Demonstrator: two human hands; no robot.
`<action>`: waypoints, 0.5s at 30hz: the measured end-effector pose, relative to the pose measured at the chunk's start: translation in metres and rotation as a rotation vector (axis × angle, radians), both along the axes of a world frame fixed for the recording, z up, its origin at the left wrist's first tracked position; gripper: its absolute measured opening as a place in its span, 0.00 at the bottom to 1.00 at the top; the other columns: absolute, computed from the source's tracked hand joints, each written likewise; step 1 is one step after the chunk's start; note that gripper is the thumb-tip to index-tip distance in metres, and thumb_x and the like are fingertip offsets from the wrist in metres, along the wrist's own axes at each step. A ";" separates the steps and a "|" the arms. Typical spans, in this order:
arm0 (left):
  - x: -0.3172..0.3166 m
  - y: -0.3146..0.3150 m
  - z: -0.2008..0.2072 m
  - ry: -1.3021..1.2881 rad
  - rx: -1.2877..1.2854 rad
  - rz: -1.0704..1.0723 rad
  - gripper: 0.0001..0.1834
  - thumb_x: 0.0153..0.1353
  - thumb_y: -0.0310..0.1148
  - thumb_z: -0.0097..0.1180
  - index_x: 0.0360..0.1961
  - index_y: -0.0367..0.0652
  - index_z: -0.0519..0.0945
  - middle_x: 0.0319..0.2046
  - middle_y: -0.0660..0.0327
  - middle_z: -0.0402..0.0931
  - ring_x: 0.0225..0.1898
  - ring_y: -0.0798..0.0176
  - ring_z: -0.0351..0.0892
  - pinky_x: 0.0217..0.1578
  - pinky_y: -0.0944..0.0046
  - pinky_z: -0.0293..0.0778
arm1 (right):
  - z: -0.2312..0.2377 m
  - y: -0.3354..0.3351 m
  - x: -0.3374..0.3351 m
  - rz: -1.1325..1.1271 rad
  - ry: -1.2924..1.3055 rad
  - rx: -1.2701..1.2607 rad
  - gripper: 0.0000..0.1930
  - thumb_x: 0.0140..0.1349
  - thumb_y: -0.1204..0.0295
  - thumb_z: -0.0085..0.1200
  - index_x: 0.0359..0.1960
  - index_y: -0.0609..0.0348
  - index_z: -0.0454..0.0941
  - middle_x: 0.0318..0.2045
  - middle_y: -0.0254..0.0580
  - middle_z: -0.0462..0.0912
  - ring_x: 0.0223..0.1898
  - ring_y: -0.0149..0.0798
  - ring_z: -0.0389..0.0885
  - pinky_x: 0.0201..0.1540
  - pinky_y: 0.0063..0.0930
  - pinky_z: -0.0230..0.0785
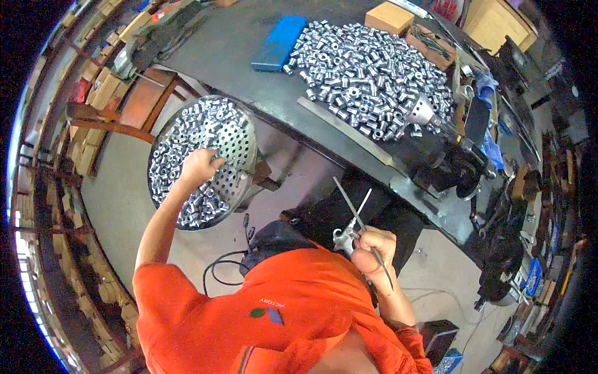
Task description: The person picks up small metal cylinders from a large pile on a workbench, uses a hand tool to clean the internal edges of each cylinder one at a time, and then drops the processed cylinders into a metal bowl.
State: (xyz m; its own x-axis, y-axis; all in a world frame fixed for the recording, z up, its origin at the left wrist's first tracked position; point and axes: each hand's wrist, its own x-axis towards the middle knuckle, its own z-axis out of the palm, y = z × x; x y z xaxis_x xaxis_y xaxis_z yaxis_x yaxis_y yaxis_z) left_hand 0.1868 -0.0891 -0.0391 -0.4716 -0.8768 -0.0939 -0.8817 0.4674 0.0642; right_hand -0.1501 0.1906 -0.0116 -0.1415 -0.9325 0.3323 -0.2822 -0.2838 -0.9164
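My left hand is over a round perforated metal tray, its fingers curled together among small shiny metal bushings. What those fingers hold, if anything, is hidden. Near my body on the right, my right hand grips a long thin dark rod that looks like a slim file. The same hand also wraps round a silver air blow gun with a narrow nozzle pointing away from me.
A large heap of similar bushings covers the dark workbench, beside a blue box. A flat metal bar edges the heap. At the right stands a machine with a perforated metal nose. A wooden chair stands by the tray.
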 end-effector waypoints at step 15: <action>-0.159 0.098 0.056 0.940 1.147 -0.415 0.16 0.45 0.18 0.64 0.36 0.36 0.74 0.38 0.57 0.76 0.41 0.62 0.76 0.47 0.64 0.70 | 0.015 -0.022 -0.003 0.024 0.248 0.038 0.10 0.39 0.72 0.56 0.15 0.57 0.65 0.15 0.45 0.68 0.17 0.50 0.70 0.19 0.41 0.62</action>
